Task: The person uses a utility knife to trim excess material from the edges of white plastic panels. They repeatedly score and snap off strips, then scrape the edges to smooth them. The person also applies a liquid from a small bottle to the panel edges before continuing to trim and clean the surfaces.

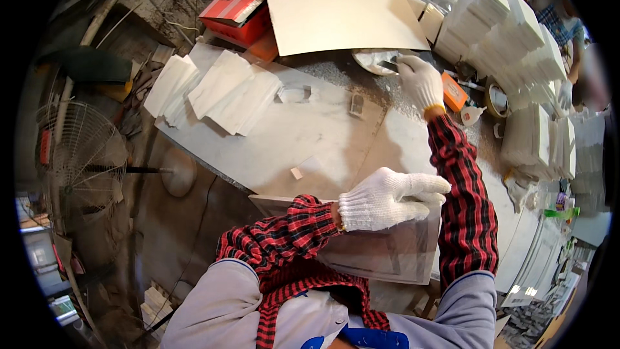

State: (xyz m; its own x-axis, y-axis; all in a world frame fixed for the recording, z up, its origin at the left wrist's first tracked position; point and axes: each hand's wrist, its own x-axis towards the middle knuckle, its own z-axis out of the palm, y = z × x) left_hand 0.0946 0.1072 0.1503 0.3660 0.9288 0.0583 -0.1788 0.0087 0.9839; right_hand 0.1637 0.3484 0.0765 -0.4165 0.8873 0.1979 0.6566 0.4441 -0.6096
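Note:
My right hand (421, 83), in a white knit glove, is closed on a small putty knife (389, 65), whose dark blade reaches over a round dish smeared with white paste (371, 62). My left hand (394, 199), gloved the same way, is nearer my body with fingers stretched out and a gap between them. Nothing shows in it. It is over a greyish framed panel (394, 255) at the table's near edge; whether it touches the panel I cannot tell. A small pale chip (296, 172) lies on the stone tabletop (258, 161).
A large cream board (342, 6) covers the far side beside a red box (239, 10). White slabs (226, 90) lie at left; tall white stacks (510, 32) crowd the right. An orange box (454, 92) sits beside my right wrist. A fan (84, 161) stands left; another person (555, 19) is far right.

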